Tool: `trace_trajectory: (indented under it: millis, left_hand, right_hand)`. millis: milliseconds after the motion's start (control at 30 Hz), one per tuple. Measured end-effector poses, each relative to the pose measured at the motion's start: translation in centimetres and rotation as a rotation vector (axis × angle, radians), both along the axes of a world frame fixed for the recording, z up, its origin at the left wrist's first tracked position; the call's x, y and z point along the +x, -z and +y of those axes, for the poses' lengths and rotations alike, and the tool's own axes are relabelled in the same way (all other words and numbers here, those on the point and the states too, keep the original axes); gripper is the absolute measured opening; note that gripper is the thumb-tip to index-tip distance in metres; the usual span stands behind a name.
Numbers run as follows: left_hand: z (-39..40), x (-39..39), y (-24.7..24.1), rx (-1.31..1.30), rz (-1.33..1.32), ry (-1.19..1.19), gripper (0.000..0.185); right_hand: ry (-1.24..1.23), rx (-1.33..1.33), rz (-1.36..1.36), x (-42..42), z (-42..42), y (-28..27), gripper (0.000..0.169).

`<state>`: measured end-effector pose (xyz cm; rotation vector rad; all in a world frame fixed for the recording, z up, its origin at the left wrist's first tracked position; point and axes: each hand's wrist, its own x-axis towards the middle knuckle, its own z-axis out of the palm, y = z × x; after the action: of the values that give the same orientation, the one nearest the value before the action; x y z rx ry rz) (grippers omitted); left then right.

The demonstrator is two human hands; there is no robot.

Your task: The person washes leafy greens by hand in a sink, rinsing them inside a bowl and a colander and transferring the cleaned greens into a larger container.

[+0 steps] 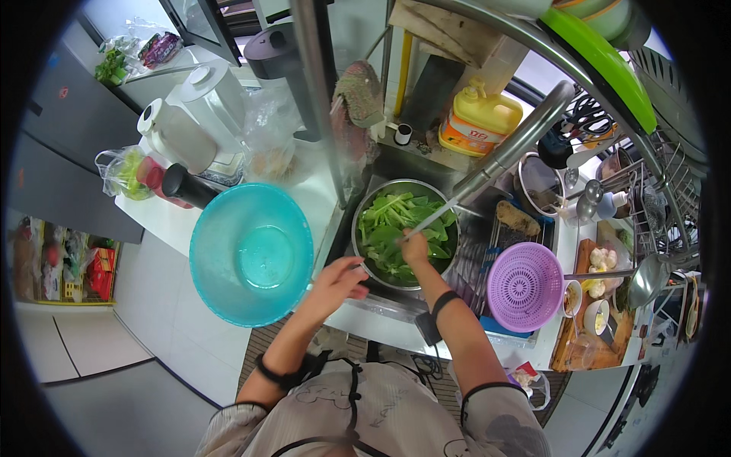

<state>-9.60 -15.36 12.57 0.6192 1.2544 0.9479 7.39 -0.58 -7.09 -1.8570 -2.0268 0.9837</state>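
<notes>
A round metal basin (357, 251) stands in the sink, filled with leafy greens (394, 214). Water runs from the thick faucet (514, 140) in a slanting stream down to my right hand (415, 249). That hand is over the greens with its fingers curled and partly hidden, so whether it grips any leaf is unclear. My left hand (338, 284), slightly blurred, hovers by the basin's near left rim, its fingers apart and holding nothing. Left of it a large teal plastic basin (214, 257) rests at the counter edge, a little water in its bottom.
A purple colander (525, 285) sits right of the basin. Beyond it are a wooden cutting board (565, 345), a small white bowl (597, 317) and a ladle (648, 280). A yellow detergent jug (480, 123) stands behind the sink. A vertical metal post (322, 103) rises left of the faucet.
</notes>
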Motion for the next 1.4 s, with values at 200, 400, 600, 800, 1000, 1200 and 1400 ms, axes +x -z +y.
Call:
trace_trajectory:
  millis: [200, 400, 600, 800, 1000, 1200, 1400]
  left_hand:
    - [7.8, 6.5, 11.6, -0.544, -0.657, -0.332, 0.061]
    - [9.5, 8.0, 17.5, -0.381, -0.961, -0.473, 0.043]
    - [9.9, 7.6, 15.6, -0.355, -0.901, -0.479, 0.036]
    - [9.9, 7.0, 19.9, -0.36, -0.799, -0.453, 0.024]
    - [10.0, 6.7, 19.1, -0.497, -0.936, -0.533, 0.031]
    - [9.6, 6.3, 17.8, -0.63, -0.922, -0.589, 0.032]
    - [9.6, 6.5, 22.1, -0.492, -1.027, -0.665, 0.028]
  right_hand:
    - [-0.246, 0.322, 0.276, 2.6, -3.8, -6.4, 0.015]
    - [-0.564, 0.379, 0.347, 5.2, -5.7, -8.8, 0.021]
    - [-0.494, 0.133, 0.458, 4.5, -4.1, -6.8, 0.018]
    - [-0.318, -0.029, 0.249, 0.9, -1.4, -5.1, 0.016]
    - [-0.054, -0.278, 0.269, 0.6, 0.7, -1.8, 0.022]
    - [0.042, -0.449, 0.382, 0.3, 2.4, -4.2, 0.016]
    - [0.006, -0.448, 0.491, 0.3, 2.6, -5.2, 0.011]
